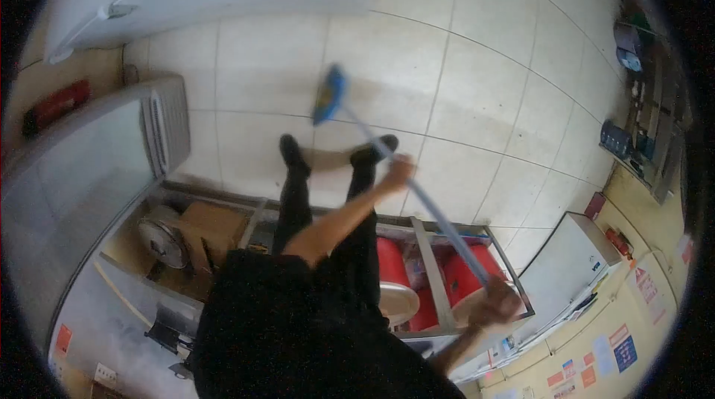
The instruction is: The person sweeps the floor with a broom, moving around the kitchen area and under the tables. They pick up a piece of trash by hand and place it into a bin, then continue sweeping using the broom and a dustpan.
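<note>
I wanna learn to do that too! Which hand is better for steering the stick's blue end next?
Probably the left hand: it grips the stick nearer the blue end. The right hand holds farther up.

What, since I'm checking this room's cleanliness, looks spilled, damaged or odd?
Nothing clearly looks spilled or damaged. Small dark specks on the pale floor, picture-right of the blue broom head, stand out, possibly loose dirt.

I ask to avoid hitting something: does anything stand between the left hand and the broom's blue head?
Nothing clearly blocks: the left hand grips the handle, which runs to the blue head. In this view the handle crosses the right shoe; whether they touch, I cannot tell.
</note>
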`<state>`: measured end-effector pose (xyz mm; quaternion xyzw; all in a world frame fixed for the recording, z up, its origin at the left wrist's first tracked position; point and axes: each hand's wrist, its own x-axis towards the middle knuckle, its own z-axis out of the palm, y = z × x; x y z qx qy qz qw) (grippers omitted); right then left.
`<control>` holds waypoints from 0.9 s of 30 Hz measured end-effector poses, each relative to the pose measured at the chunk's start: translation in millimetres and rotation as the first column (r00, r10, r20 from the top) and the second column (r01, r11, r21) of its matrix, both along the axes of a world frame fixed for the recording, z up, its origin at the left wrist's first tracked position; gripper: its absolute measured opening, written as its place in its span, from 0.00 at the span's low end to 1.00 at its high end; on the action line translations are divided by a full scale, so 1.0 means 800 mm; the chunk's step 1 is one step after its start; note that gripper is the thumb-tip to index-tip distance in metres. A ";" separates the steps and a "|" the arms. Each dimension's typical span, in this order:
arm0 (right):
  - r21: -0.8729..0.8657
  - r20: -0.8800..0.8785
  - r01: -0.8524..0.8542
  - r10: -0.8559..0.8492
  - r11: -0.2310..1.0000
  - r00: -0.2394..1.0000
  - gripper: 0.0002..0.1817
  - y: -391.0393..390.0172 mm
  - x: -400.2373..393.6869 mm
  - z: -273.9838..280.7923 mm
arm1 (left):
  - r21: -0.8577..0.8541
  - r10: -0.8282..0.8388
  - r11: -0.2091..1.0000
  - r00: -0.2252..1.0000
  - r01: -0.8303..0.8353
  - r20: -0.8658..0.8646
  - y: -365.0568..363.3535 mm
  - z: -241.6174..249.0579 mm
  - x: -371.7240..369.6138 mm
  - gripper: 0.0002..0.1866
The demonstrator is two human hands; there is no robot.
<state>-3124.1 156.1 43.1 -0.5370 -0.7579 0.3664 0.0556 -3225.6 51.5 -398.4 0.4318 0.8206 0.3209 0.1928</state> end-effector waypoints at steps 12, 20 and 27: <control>-0.199 -0.920 0.245 -0.267 0.949 0.286 0.27 0.208 0.110 0.217 | 0.259 -0.432 0.899 0.810 0.353 0.397 0.387 0.326 0.070 0.17; -0.545 -0.825 -0.020 -0.532 0.838 0.191 0.18 0.292 -0.005 -0.070 | -0.177 -0.112 0.977 0.992 0.122 0.061 0.313 0.121 -0.150 0.10; -0.237 -0.785 0.644 -0.534 0.727 0.314 0.19 0.494 0.020 0.072 | 0.252 -0.499 0.866 0.783 0.432 0.372 0.643 0.024 0.120 0.08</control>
